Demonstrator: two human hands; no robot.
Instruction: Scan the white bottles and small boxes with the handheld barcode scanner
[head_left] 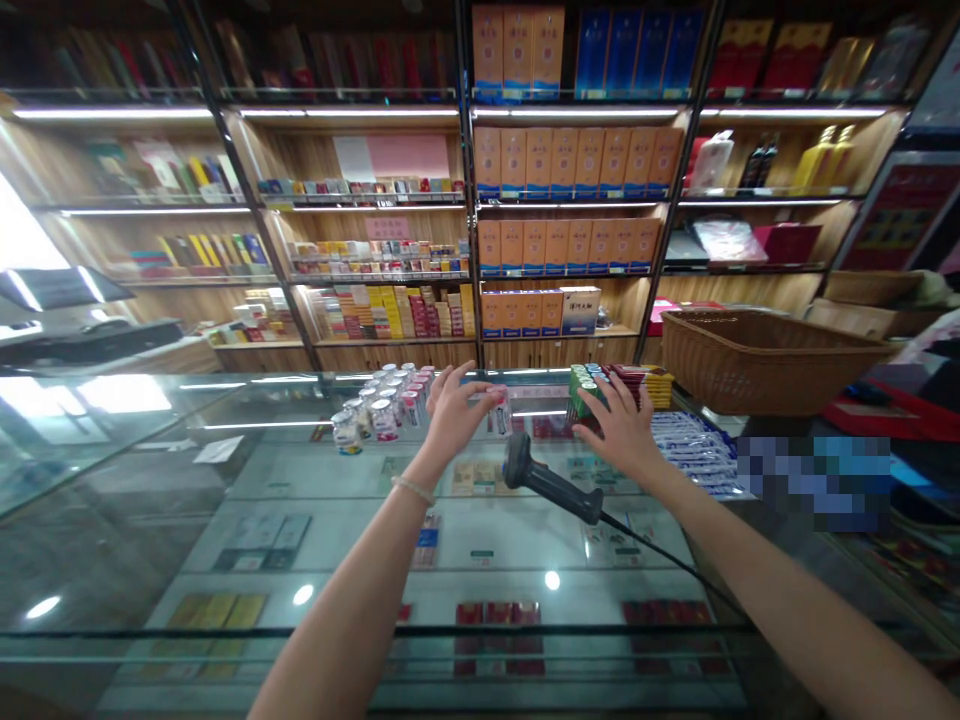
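Observation:
My left hand reaches over the glass counter, its thumb and fingertips closed on a small pink-and-white container. Just left of that hand stand rows of small white-capped bottles. My right hand is spread, with its fingertips over green tubes and beside dark red packs; nothing is seen gripped in it. Between my forearms a black barcode scanner lies on the glass, its cable running to the lower right.
Blue-and-white packets and yellow packs are on the counter's right. Behind them stands a brown wicker basket. Shelves of orange boxes line the back wall. A glass edge crosses the counter's near side.

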